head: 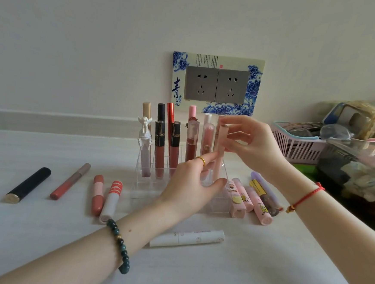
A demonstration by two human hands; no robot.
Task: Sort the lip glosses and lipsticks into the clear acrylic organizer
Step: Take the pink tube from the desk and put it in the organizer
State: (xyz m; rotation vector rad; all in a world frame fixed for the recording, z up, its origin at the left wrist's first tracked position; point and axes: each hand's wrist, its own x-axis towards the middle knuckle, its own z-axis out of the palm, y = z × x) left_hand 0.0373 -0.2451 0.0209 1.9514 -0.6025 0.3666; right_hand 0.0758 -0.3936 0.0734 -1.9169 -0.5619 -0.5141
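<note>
The clear acrylic organizer (142, 188) stands mid-table with several lip glosses upright in its back rows. My right hand (252, 144) pinches the cap of a pale pink tube (220, 151) that stands upright in a right-hand slot. My left hand (192, 187) hovers over the organizer's front, fingers apart, its ringed finger touching the same tube lower down. A black lipstick (28, 185), a long coral gloss (70, 181), a peach tube (97, 195) and a striped tube (111, 201) lie to the left. A white tube (186, 238) lies in front.
Several pink cartoon-printed tubes (239, 202) and a purple-capped gloss (265, 195) lie right of the organizer. A pink slotted basket (298, 146) and cluttered bags sit at the far right. A double wall socket (215, 84) is behind the organizer.
</note>
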